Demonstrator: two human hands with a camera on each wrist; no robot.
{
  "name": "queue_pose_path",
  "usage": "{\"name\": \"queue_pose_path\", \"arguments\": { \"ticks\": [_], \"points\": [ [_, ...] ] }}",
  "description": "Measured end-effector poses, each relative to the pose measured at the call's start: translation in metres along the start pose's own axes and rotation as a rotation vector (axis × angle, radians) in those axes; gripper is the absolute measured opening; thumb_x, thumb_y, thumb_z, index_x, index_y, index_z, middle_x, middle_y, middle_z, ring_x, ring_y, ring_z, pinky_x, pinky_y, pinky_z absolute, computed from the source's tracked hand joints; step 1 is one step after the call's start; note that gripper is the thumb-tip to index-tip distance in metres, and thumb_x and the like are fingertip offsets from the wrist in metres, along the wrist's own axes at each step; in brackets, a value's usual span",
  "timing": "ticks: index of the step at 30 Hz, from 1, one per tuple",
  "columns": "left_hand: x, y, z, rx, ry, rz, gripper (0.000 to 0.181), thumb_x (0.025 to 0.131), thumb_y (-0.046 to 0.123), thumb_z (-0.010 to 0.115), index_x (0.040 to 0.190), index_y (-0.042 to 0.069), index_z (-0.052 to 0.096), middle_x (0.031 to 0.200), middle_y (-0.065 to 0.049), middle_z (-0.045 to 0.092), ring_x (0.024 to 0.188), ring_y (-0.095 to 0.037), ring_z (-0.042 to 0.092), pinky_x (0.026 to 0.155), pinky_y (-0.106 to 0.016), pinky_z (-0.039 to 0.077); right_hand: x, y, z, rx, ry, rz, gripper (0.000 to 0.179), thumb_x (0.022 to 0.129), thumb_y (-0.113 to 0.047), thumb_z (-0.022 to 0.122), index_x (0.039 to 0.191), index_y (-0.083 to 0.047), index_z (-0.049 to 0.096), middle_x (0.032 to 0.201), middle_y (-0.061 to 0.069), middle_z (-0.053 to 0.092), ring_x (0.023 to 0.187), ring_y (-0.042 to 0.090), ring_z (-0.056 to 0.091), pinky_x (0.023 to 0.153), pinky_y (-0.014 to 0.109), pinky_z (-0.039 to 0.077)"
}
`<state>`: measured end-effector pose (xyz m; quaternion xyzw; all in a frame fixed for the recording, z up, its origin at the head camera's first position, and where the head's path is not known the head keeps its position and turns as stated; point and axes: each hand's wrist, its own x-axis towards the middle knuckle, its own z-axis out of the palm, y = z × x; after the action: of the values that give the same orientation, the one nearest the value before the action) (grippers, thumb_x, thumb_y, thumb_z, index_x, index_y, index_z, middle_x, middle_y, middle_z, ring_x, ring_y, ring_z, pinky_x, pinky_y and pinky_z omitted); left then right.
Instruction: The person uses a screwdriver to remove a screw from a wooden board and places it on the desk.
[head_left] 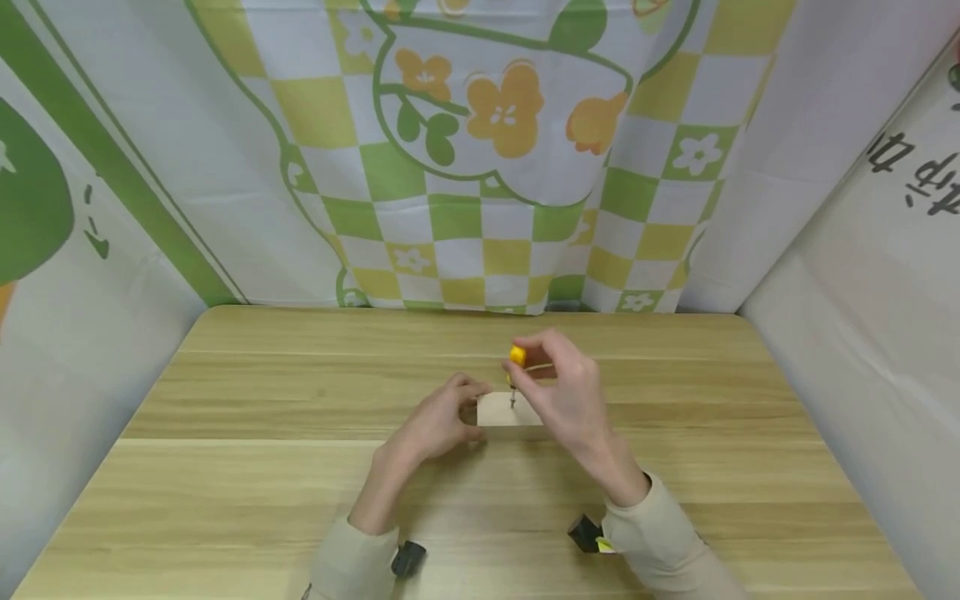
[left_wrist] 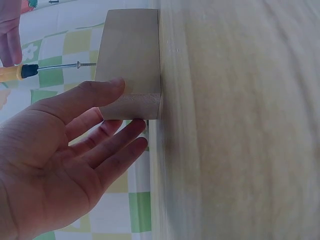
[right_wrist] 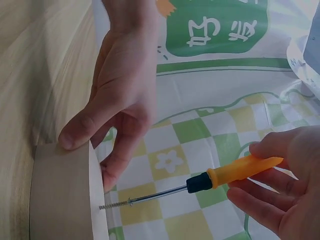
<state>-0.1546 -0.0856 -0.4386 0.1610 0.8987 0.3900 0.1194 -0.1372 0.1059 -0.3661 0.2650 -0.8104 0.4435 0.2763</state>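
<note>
A pale wooden block lies on the table, its top face up. My left hand grips its left end, thumb on the near side and fingers on the far side. Above the block my right hand holds a screwdriver by its yellow handle, pinched between thumb and fingers. The metal shaft points down, and its tip meets the head of a screw. That screw stands upright with its point at the block's top face, most of its thread showing.
The wood-grain table spreads out around the block. Behind it hangs a green, yellow and white checked curtain, with white cloth walls at both sides. Small black devices sit at the cuffs of both sleeves.
</note>
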Motion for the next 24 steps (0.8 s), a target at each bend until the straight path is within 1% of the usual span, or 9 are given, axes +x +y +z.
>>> {"name": "queue_pose_path", "arguments": {
  "ticks": [5, 12, 15, 18, 20, 22, 24],
  "points": [
    [0.0008, -0.0008, -0.0009, 0.019, 0.004, 0.005, 0.067, 0.077, 0.008, 0.083, 0.14, 0.01, 0.057, 0.126, -0.003, 0.057, 0.122, -0.028, 0.058, 0.104, -0.047, 0.047, 0.0016, -0.0005, 0.0003, 0.049, -0.007, -0.008, 0.021, 0.082, 0.003, 0.076, 0.102, 0.003, 0.068, 0.094, 0.014, 0.072, 0.081, 0.023, 0.074, 0.069, 0.022, 0.06],
    [0.0012, -0.0011, -0.001, 0.039, 0.004, 0.029, 0.068, 0.077, 0.009, 0.082, 0.14, 0.008, 0.056, 0.124, -0.003, 0.057, 0.12, -0.028, 0.059, 0.101, -0.046, 0.049, 0.0024, -0.0023, 0.0006, 0.031, -0.068, 0.024, 0.027, 0.082, 0.011, 0.066, 0.108, 0.002, 0.067, 0.105, 0.017, 0.074, 0.09, 0.025, 0.075, 0.075, 0.02, 0.058],
    [-0.0003, -0.0009, -0.0014, 0.034, 0.001, 0.021, 0.067, 0.078, 0.008, 0.082, 0.139, 0.009, 0.057, 0.124, -0.003, 0.057, 0.121, -0.028, 0.059, 0.101, -0.046, 0.049, 0.0029, -0.002, 0.0012, 0.026, -0.09, 0.037, 0.033, 0.084, 0.011, 0.064, 0.115, 0.0, 0.065, 0.106, 0.016, 0.074, 0.094, 0.025, 0.074, 0.077, 0.022, 0.059],
    [-0.002, -0.0006, -0.0017, 0.022, -0.004, 0.005, 0.065, 0.078, 0.007, 0.082, 0.139, 0.01, 0.058, 0.124, -0.002, 0.056, 0.123, -0.028, 0.058, 0.102, -0.047, 0.049, 0.0032, -0.0014, 0.0021, 0.026, -0.095, 0.051, 0.032, 0.085, 0.011, 0.062, 0.114, -0.002, 0.064, 0.107, 0.014, 0.073, 0.095, 0.025, 0.073, 0.078, 0.023, 0.059],
    [-0.0026, -0.0004, -0.0018, 0.019, -0.005, 0.003, 0.065, 0.078, 0.007, 0.081, 0.139, 0.01, 0.057, 0.125, -0.002, 0.056, 0.123, -0.029, 0.059, 0.102, -0.047, 0.049, 0.0034, -0.0012, 0.0025, 0.023, -0.083, 0.049, 0.028, 0.086, 0.009, 0.064, 0.111, -0.002, 0.065, 0.107, 0.012, 0.071, 0.096, 0.024, 0.072, 0.078, 0.025, 0.059],
    [-0.0025, -0.0002, -0.0016, 0.017, -0.005, 0.005, 0.064, 0.079, 0.007, 0.081, 0.139, 0.009, 0.058, 0.124, -0.003, 0.056, 0.123, -0.029, 0.059, 0.101, -0.047, 0.049, 0.0038, -0.0014, 0.0028, 0.01, -0.064, 0.037, 0.021, 0.087, 0.005, 0.068, 0.106, -0.002, 0.067, 0.105, 0.01, 0.068, 0.095, 0.022, 0.069, 0.077, 0.025, 0.06],
    [-0.0019, -0.0001, -0.001, 0.017, -0.004, 0.012, 0.064, 0.079, 0.007, 0.081, 0.139, 0.008, 0.058, 0.124, -0.003, 0.056, 0.123, -0.029, 0.059, 0.101, -0.047, 0.049, 0.004, -0.002, 0.003, -0.006, -0.043, 0.028, 0.019, 0.087, 0.0, 0.073, 0.105, -0.004, 0.069, 0.101, 0.009, 0.063, 0.091, 0.02, 0.067, 0.073, 0.025, 0.06]
  ]
}}
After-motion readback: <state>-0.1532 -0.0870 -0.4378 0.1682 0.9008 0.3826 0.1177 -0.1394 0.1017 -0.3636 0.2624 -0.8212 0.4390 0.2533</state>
